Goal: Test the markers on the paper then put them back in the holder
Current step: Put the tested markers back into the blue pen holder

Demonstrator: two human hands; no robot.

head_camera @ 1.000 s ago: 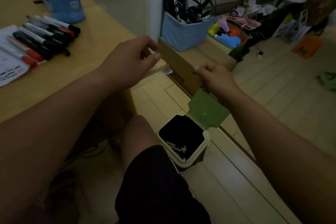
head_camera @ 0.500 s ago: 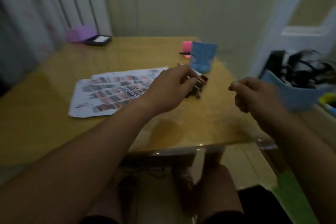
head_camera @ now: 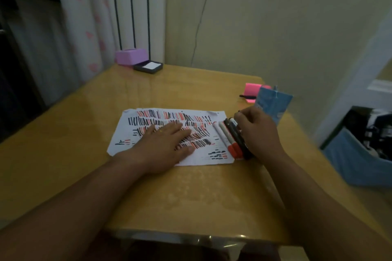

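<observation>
The right hand [head_camera: 257, 133] sits knuckles-up over a row of markers [head_camera: 230, 137], its fingers bent down onto their far ends. Whether it has closed on 1 of them or only touches them, I cannot tell, since the hand hides the contact. At least 4 markers show at its 9 o'clock, lying side by side on the right edge of the paper [head_camera: 197, 160], 2 of them red-capped at the near end.

Further toward 9 o'clock, the left hand [head_camera: 163, 144] lies flat with fingers spread straight, pressing the sheet down and gripping nothing. The sheet is crowded with red and black test strokes.

The blue holder [head_camera: 273, 104] stands at 1 o'clock from the right hand, just behind it, near the edge of the table [head_camera: 191, 197].

The step in hand looks like picking a marker from the row. Next, the right hand probably needs to isolate 1 barrel, lift it clear of its neighbours and uncap it, which may take the left hand off the paper.
</observation>
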